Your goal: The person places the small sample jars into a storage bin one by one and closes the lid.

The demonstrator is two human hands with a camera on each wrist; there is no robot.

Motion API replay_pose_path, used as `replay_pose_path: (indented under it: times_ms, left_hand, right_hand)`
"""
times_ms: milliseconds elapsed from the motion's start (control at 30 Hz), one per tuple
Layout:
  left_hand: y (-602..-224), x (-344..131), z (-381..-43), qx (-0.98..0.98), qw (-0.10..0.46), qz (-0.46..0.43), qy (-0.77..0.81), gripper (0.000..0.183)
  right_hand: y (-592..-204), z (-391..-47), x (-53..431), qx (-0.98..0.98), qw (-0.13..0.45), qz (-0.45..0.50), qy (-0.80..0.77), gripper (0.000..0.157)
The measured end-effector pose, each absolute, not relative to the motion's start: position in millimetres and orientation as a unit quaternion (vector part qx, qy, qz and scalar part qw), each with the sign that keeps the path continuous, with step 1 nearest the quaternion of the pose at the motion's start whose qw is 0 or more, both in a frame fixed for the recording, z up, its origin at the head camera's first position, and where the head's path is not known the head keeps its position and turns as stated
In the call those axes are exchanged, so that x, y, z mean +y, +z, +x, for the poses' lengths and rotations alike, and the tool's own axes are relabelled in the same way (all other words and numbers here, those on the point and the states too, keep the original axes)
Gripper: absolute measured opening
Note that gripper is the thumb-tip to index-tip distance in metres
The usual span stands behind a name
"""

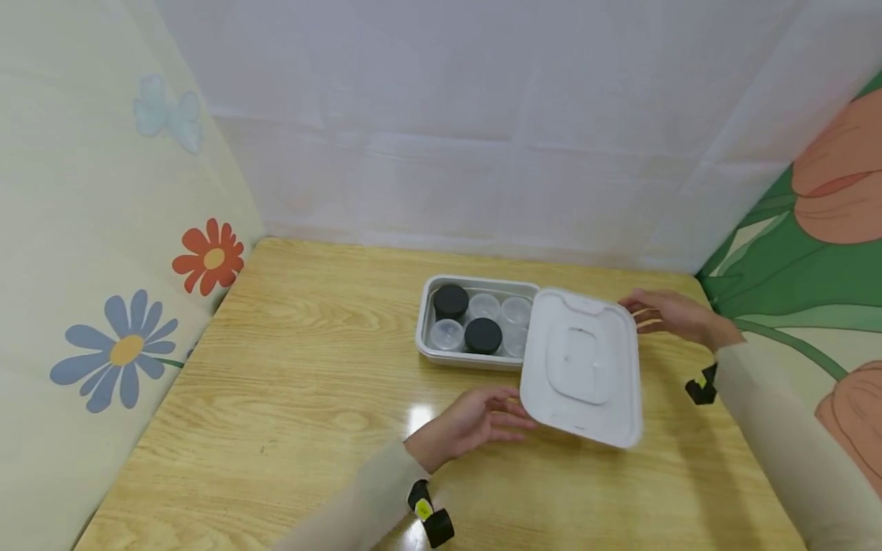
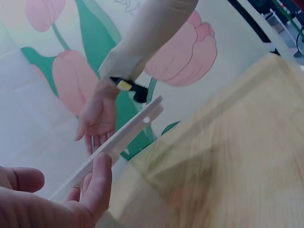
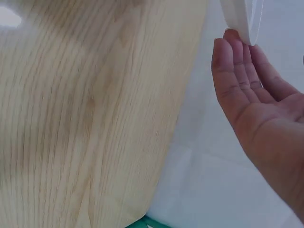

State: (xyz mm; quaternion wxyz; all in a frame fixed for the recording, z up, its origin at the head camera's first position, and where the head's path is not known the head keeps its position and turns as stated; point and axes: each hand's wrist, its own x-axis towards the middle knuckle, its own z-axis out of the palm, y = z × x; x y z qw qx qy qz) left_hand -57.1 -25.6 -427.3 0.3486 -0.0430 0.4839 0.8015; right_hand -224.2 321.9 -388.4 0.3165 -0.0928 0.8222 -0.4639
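Observation:
A white plastic lid [image 1: 582, 367] with a rounded-rectangle panel is tilted between the two hands. Its left end overlaps a white rectangular container [image 1: 475, 363] in the head view. Inside the container are two black-capped jars [image 1: 483, 336] and several small clear cups [image 1: 447, 335]. My left hand [image 1: 475, 421] is at the lid's near left corner, fingers extended under its edge; the thumb [image 2: 26, 179] stands apart from it. On the far right side, my right hand [image 1: 671, 314] touches the lid's edge with nearly straight fingers [image 3: 232, 71], palm turned up.
The wooden table [image 1: 289, 383] meets a white cloth backdrop [image 1: 441, 153] at the back. Floral panels stand on both sides, blue and red flowers [image 1: 126, 350] left, large tulips [image 1: 847, 168] right. Each wrist wears a black strap device [image 1: 430, 513].

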Motion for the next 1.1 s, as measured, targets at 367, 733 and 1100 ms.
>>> replay_pose_path:
  times_ms: [367, 733, 1100]
  left_hand:
    - [-421, -82, -70, 0.523, 0.290, -0.052, 0.800, 0.032]
    - [-416, -131, -79, 0.549, 0.222, -0.079, 0.802, 0.036]
    - [-416, -165, -93, 0.574, 0.183, -0.070, 0.795, 0.032]
  right_hand:
    - [-392, -199, 289, 0.805, 0.278, -0.107, -0.513, 0.060]
    - [-392, -159, 252, 0.763, 0.258, -0.103, -0.584, 0.048]
    - [-404, -123, 217, 0.804, 0.099, -0.149, -0.567, 0.043]
